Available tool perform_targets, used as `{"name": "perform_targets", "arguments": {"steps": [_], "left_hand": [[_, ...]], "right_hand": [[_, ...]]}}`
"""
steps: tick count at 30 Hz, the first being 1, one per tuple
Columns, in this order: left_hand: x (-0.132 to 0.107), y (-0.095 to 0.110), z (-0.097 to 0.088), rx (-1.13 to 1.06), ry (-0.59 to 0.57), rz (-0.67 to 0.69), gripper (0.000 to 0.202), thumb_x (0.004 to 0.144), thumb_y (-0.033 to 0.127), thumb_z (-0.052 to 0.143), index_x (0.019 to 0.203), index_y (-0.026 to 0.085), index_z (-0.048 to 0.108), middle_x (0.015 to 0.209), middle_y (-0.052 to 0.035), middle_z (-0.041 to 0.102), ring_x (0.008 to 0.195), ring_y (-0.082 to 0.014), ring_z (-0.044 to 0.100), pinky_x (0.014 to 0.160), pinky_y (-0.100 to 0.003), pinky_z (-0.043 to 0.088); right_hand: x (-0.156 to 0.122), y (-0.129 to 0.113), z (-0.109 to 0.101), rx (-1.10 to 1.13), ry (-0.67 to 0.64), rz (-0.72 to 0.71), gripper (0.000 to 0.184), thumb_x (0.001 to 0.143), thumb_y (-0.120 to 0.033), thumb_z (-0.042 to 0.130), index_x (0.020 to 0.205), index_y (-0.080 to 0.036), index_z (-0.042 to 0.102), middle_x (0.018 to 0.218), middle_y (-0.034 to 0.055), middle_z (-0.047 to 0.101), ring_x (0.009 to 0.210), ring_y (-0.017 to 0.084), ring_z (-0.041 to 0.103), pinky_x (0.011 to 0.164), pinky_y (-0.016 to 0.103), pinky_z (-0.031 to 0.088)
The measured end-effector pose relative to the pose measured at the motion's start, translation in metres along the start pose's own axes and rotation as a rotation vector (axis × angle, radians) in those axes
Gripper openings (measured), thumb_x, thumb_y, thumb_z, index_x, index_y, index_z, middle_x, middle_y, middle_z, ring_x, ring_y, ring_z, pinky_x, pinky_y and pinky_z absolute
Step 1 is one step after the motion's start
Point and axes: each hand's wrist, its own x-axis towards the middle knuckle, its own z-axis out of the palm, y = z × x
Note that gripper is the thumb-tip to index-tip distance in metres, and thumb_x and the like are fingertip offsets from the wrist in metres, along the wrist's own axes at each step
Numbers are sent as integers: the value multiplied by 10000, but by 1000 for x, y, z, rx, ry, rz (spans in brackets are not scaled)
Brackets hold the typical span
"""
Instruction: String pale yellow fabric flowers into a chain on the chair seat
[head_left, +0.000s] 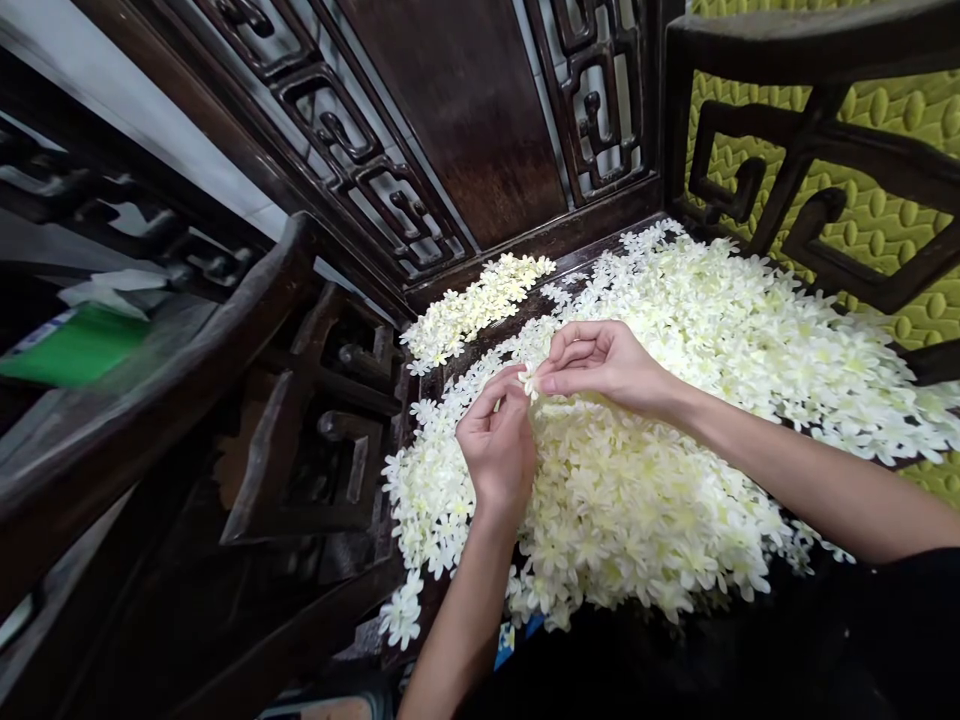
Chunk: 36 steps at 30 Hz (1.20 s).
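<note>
A big heap of small white artificial flowers (675, 420) covers the dark wooden seat (570, 255). My left hand (499, 445) and my right hand (600, 362) meet above the heap's left side. Both pinch one small white flower (529, 382) between their fingertips. A smaller separate pile of the same flowers (472, 305) lies at the back left of the seat, apart from the main heap.
A carved dark wooden backrest (450, 110) rises behind the seat, with an armrest on the left (247, 330) and another on the right (810, 190). A yellow-green quilted surface (885, 120) shows behind the right armrest. A green item (75, 345) lies far left.
</note>
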Motion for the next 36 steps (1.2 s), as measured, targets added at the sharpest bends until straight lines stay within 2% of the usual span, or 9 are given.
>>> {"name": "perform_targets", "arguments": {"steps": [5, 9, 12, 15, 18, 22, 27, 31, 36], "left_hand": [[0, -3, 0, -38, -11, -84, 156, 747, 286, 824, 855, 183, 780, 1024, -58, 698, 977, -139, 641, 932, -251, 493], [-2, -3, 0, -35, -11, -22, 74, 762, 234, 802, 760, 172, 761, 1024, -51, 659, 971, -125, 614, 886, -212, 482], [-3, -2, 0, -10, -30, 1, 112, 777, 259, 791, 731, 170, 740, 988, -46, 631, 917, -121, 590, 824, -204, 483], [-2, 0, -1, -32, -47, -18, 149, 770, 297, 806, 757, 163, 741, 956, -45, 626, 868, -114, 579, 798, -200, 479], [3, 5, -4, -58, -6, -14, 164, 759, 296, 829, 787, 156, 747, 886, -22, 621, 764, -75, 542, 757, -171, 464], [6, 9, -6, -78, 86, 29, 173, 748, 297, 848, 776, 165, 740, 812, 9, 606, 703, -51, 513, 761, -161, 468], [3, 5, -2, -29, 90, 21, 224, 716, 324, 865, 755, 146, 735, 926, -24, 648, 743, -57, 550, 770, -177, 502], [2, 4, -1, -29, 78, -5, 221, 747, 339, 841, 775, 146, 736, 1032, -45, 642, 881, -103, 613, 870, -262, 563], [0, 6, 0, -24, 62, -8, 220, 789, 337, 808, 753, 140, 715, 999, -33, 604, 901, -104, 597, 942, -333, 591]], "right_hand": [[0, 2, 0, 46, -28, 11, 244, 683, -112, 872, 848, -150, 697, 804, 28, 783, 798, 131, 751, 829, 253, 595], [-1, 1, 2, 75, -35, 35, 272, 676, -69, 854, 859, -154, 672, 794, 28, 788, 791, 130, 748, 833, 261, 583], [-1, 0, 3, 111, -21, 77, 301, 655, -57, 847, 855, -159, 645, 763, 25, 785, 748, 121, 731, 794, 253, 567], [0, 0, 3, 161, -1, 108, 285, 651, -43, 813, 842, -151, 632, 724, 24, 768, 668, 98, 686, 685, 217, 522], [3, -1, -1, 212, -2, 67, 254, 668, -22, 754, 859, -143, 638, 717, 13, 748, 610, 77, 629, 597, 201, 465], [6, -3, -7, 221, 4, -39, 229, 707, -24, 727, 888, -144, 656, 731, 0, 724, 621, 82, 601, 602, 225, 459], [7, -2, -7, 192, 40, -11, 225, 699, -60, 770, 864, -158, 654, 746, 5, 712, 653, 97, 579, 622, 248, 451], [7, -1, -5, 189, 46, 8, 229, 696, -86, 794, 862, -164, 657, 761, 6, 717, 667, 101, 592, 639, 254, 465], [6, -1, -5, 186, 32, 19, 253, 690, -97, 822, 869, -165, 657, 769, 6, 733, 657, 97, 616, 635, 244, 474]]}}
